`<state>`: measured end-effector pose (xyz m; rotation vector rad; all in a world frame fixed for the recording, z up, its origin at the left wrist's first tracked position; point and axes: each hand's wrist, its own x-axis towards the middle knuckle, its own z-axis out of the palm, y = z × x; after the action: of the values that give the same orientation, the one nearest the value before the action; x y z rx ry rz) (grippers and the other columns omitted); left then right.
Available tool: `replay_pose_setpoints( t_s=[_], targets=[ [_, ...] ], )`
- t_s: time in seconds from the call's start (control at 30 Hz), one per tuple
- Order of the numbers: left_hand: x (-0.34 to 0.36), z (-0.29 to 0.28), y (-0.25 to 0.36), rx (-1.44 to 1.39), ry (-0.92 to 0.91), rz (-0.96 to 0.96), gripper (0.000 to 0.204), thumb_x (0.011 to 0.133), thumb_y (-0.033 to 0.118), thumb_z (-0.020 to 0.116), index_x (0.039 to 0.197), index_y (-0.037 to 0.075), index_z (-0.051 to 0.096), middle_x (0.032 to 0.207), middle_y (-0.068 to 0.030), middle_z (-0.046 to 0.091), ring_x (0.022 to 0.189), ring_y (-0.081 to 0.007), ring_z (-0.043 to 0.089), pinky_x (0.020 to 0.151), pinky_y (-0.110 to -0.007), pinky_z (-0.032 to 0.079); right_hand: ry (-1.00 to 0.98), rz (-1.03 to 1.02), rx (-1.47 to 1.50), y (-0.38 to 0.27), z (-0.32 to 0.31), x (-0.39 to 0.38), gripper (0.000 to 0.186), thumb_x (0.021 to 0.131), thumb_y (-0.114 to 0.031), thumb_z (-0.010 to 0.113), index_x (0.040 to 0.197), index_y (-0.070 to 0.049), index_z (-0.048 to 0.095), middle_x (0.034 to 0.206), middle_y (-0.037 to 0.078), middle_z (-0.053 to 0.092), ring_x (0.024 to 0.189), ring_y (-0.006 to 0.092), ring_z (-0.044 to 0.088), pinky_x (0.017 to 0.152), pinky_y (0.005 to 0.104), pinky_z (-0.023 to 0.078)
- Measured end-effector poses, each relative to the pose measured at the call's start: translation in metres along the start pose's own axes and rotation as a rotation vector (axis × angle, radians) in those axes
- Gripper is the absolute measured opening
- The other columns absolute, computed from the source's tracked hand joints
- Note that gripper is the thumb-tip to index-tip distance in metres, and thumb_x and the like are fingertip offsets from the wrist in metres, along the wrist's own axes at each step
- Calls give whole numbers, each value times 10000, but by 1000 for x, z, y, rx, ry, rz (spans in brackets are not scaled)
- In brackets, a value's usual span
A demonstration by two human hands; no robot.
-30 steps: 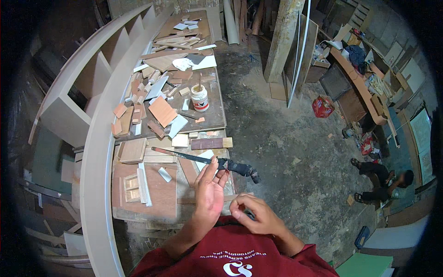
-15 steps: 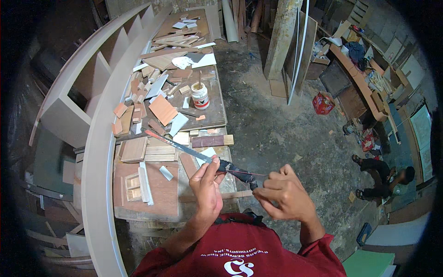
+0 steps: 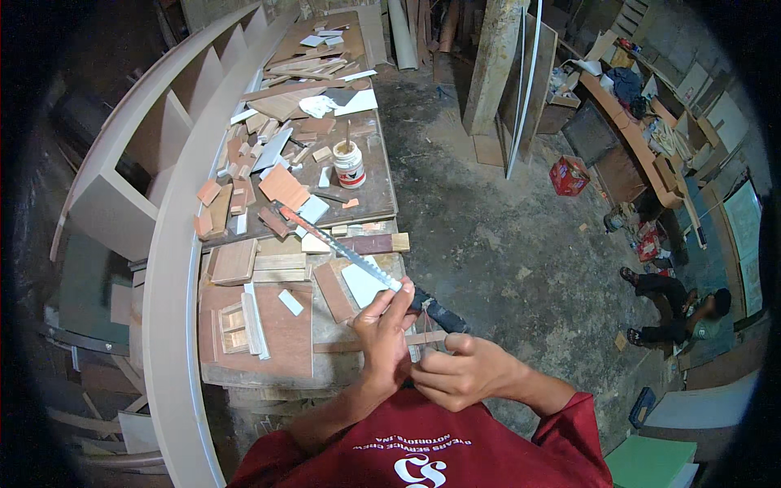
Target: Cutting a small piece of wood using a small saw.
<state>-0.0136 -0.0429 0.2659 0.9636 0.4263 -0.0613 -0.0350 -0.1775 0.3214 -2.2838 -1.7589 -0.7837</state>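
Observation:
My left hand (image 3: 384,333) pinches a narrow hand saw (image 3: 340,249) where its long toothed blade meets the handle. The blade slants up to the left over the workbench, its tip reddish. The dark wrapped handle (image 3: 443,315) points down to the right. A thin strand (image 3: 425,322), like string or wire, runs from the handle down toward my right hand (image 3: 468,374). That hand is closed just below the handle, and its fingertips on the strand are mostly hidden.
The workbench (image 3: 378,191) carries wood offcuts (image 3: 285,189), a white glue jar (image 3: 350,167) with a stick in it, and a small wooden frame (image 3: 236,328). A long pale cabinet (image 3: 175,220) borders it on the left. A person (image 3: 691,313) sits at the far right, near a red box (image 3: 569,176).
My right hand has moved down and left, closer to my left hand. The saw has shifted slightly right, and the strand now hangs downward instead of stretching rightward.

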Motion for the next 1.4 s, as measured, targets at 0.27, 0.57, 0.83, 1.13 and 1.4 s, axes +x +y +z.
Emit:
replay_pose_setpoints(
  t_s=[0.27,0.57,0.83,1.13,1.4],
  targets=[
    [-4,-6,10,-143,-130,42,178,889,101,602,1026,-6,643,890,-23,612,791,-94,571,728,-278,488,252,-18,-158,1,-3,-8,224,695,-173,578,868,-67,673,856,-9,600,821,108,539,673,271,409],
    [-10,-1,23,-227,-205,45,160,908,83,562,994,-36,623,888,-41,613,792,-105,580,753,-276,481,296,611,182,10,-15,-7,316,644,-169,768,911,-37,663,810,77,583,724,247,565,620,362,423],
    [-13,5,20,-118,-271,146,345,900,28,565,1228,-60,504,996,-59,605,896,-121,586,819,-276,487,405,1087,537,0,12,-4,256,786,-69,698,1015,22,629,801,152,649,682,262,649,588,310,497],
    [-1,-11,15,216,-367,328,485,880,-3,583,1320,-73,392,1062,-95,592,957,-126,571,846,-262,476,744,1474,1016,-22,39,-4,200,839,-68,667,1025,6,656,812,59,665,676,81,631,567,219,478],
    [14,-13,43,3,-314,256,391,977,249,467,1183,-83,468,933,-162,634,928,-241,627,879,-354,484,436,1390,1122,-33,56,-8,248,908,-170,597,1094,-7,618,702,-3,583,580,36,482,519,201,396]
  ],
)
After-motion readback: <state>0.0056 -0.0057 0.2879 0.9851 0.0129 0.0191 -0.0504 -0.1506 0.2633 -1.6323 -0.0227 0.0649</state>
